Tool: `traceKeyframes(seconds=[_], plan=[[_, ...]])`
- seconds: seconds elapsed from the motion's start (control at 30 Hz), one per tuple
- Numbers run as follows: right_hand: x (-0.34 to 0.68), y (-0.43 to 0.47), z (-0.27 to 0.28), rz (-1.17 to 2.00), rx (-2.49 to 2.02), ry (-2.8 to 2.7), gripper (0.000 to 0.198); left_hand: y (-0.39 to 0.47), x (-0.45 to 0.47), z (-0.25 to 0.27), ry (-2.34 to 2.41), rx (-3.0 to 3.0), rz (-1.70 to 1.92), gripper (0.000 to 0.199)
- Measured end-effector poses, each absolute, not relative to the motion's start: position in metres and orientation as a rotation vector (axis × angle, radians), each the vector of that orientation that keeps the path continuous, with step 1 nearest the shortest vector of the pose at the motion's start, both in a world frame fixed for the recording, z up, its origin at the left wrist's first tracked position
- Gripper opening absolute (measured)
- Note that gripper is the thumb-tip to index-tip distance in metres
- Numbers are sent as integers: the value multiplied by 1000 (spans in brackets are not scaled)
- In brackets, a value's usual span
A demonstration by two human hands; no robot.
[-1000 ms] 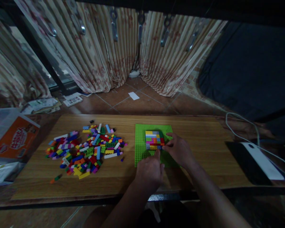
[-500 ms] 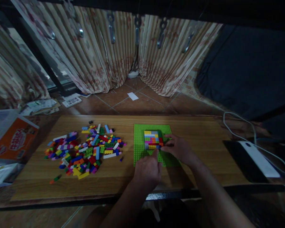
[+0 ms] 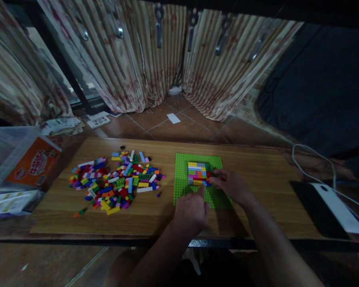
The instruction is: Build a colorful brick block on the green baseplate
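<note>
A green studded baseplate (image 3: 182,159) lies on the wooden table, bearing a flat block of multicoloured toy bricks (image 3: 197,172). My left hand (image 3: 191,211) is over the plate's near edge, its index finger stretched to the block's near right corner and its other fingers bent. At the block's right side is my right hand (image 3: 231,185), its thumb and index fingertips apart near the red and blue bricks. I see nothing held between its fingers, though contact at the corner is too small to make out.
A heap of loose toy bricks (image 3: 119,179) spreads over the table's left part. An orange-labelled box (image 3: 34,161) and a clear plastic bin (image 3: 8,147) stand at the far left. A black and white device (image 3: 335,205) with a white cable (image 3: 314,147) lies at the right.
The whole view has shifted, so the table and plate appear farther right. Both hands stay at the brick block, the right thumb and index finger now slightly closer together.
</note>
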State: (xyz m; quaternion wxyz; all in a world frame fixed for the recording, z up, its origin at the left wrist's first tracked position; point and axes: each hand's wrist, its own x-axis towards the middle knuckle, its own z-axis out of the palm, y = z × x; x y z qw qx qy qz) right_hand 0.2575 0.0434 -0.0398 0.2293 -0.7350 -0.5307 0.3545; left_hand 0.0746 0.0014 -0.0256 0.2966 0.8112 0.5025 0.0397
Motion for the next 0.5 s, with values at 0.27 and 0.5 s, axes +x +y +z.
traceKeyframes(seconds=[0.27,0.5], plan=[[262,42,-47,956,-1937,-1549,34,1,74,-23,1351,2143,104,50],[264,41,-44,948,-1926,-1629,33,-1,73,-24,1345,2170,139,51]])
